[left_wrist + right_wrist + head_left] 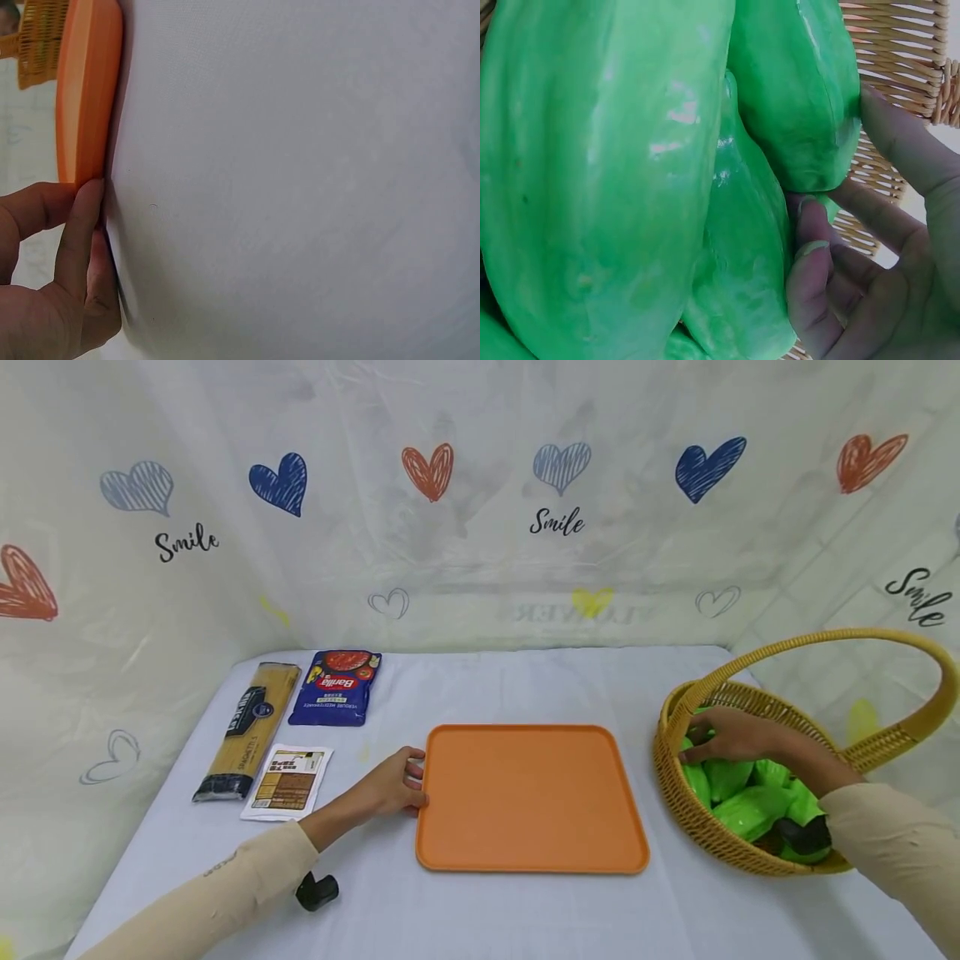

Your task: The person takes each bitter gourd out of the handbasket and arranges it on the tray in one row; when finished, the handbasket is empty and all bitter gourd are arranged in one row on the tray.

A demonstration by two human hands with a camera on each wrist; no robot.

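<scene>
My left hand (388, 787) is at the left edge of an orange tray (528, 797) lying flat on the table. In the left wrist view its thumb and fingers pinch the tray's rim (91, 97). On the right, my right hand (726, 735) reaches into a wicker basket (678, 797) of glossy green pepper-like vegetables (753, 810). In the right wrist view, the thumb rests on one side of an upper green pepper-like vegetable (799, 97), with fingers curled beneath its lower end. A larger one (600, 180) lies beside it. Some fingertips are hidden behind the vegetables.
At the back left lie a spaghetti pack (251, 727), a blue Barilla pouch (336, 687) and a white-and-brown packet (287, 782). The basket's tall handle (825, 635) arches above my right forearm. White cloth (487, 914) covers the table; a printed curtain (480, 552) hangs behind it.
</scene>
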